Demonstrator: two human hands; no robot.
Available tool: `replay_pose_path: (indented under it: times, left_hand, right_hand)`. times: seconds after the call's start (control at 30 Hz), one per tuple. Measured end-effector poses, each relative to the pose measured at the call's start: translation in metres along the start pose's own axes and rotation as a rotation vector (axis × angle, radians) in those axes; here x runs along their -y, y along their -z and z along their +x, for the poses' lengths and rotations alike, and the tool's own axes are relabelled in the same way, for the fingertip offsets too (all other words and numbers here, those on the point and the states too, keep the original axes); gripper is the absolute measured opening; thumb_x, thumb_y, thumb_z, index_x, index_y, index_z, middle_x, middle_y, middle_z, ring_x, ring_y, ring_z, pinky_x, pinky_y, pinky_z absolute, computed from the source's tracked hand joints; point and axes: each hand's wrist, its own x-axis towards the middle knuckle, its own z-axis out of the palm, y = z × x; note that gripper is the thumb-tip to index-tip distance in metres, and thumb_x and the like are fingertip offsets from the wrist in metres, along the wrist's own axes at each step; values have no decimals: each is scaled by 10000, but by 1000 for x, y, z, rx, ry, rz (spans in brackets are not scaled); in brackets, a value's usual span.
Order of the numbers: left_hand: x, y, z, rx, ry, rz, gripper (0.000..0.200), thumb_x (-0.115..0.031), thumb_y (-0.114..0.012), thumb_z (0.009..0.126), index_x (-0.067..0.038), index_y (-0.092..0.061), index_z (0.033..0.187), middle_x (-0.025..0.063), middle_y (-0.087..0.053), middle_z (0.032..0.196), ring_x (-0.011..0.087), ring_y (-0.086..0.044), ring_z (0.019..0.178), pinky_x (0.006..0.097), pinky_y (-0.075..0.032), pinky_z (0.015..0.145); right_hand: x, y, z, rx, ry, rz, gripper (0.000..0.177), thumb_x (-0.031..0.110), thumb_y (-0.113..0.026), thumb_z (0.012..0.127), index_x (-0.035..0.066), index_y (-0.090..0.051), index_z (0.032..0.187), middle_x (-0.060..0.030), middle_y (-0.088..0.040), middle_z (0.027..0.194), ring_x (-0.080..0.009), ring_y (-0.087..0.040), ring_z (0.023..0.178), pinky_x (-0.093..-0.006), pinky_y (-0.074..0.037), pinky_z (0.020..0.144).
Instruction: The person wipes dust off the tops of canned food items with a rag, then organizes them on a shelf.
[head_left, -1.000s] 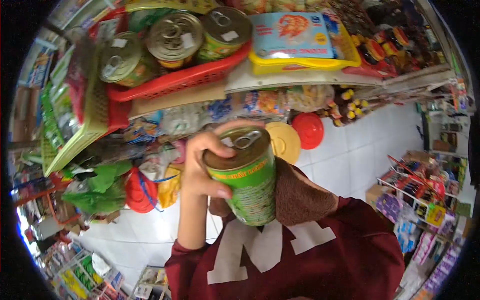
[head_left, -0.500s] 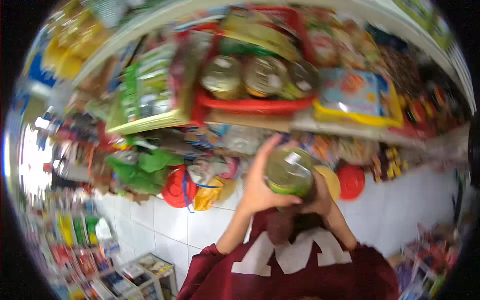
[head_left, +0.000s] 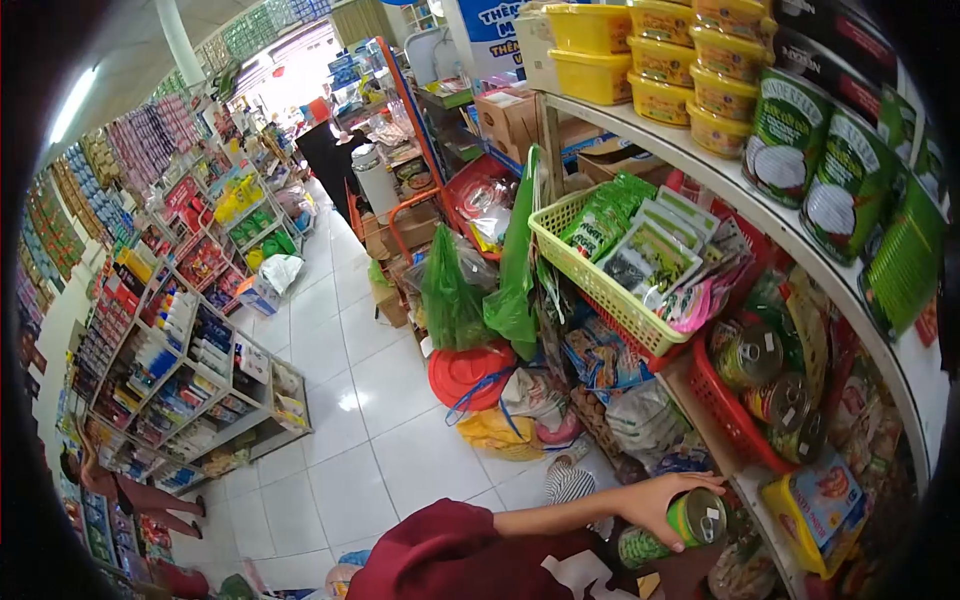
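Note:
My left hand (head_left: 655,505) reaches out from a maroon sleeve at the bottom and is wrapped round a green can (head_left: 695,516). The can's metal lid faces right, and more green printed surface shows below and left of my thumb; whether that belongs to the same can I cannot tell. Just to the right is the shelf edge, with a red basket (head_left: 735,420) of cans above the hand and a yellow tub (head_left: 800,515) beside it. My right hand is not in view.
A light-green basket (head_left: 610,290) of packets sits on the shelf. Yellow tubs (head_left: 660,100) and large green cans (head_left: 785,135) stand higher up. A red lid (head_left: 470,375) and bags lie near the tiled floor (head_left: 400,430). Another person (head_left: 140,495) is at the far left.
The view has swung left toward the aisle. Both hands were round a can before; now only my left hand shows on one, at the lower right.

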Motion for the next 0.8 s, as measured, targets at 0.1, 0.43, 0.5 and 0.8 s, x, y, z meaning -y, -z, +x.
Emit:
replay_pose_path:
  times: [0.1, 0.43, 0.5, 0.8]
  left_hand:
    - [-5, 28, -3, -1, -25, -47, 967, -490, -757, 519, -20, -375, 1273, 200, -302, 1354, 325, -261, 1271, 425, -202, 1036]
    - [-23, 96, 4, 20, -229, 86, 1031, -616, -725, 449, -80, -421, 1275, 211, -177, 1406, 367, -140, 1304, 486, -133, 1023]
    - [-30, 103, 14, 42, -310, 158, 1024, -626, -721, 432, -119, -436, 1274, 235, -69, 1420, 408, -11, 1310, 535, -49, 1016]
    - [-40, 50, 16, -88, -214, 91, 952, -501, -741, 472, -46, -433, 1250, 217, -301, 1356, 337, -281, 1267, 497, -108, 1039]
  right_hand:
    - [-1, -12, 15, 3, -20, -14, 901, 141, -768, 507, -7, -319, 1274, -105, -429, 1230, -206, -397, 1148, -339, -312, 977]
    - [16, -55, 56, -14, -86, -19, 821, 117, -725, 555, -3, -332, 1265, -104, -433, 1222, -208, -403, 1138, -340, -319, 970]
    - [17, -53, 50, -36, -101, -28, 805, 112, -716, 564, -3, -335, 1263, -104, -434, 1220, -208, -404, 1136, -341, -320, 968]
    - [-2, -12, -9, -112, -176, 21, 733, 89, -678, 608, 1, -347, 1256, -103, -438, 1212, -209, -409, 1128, -342, -326, 962]
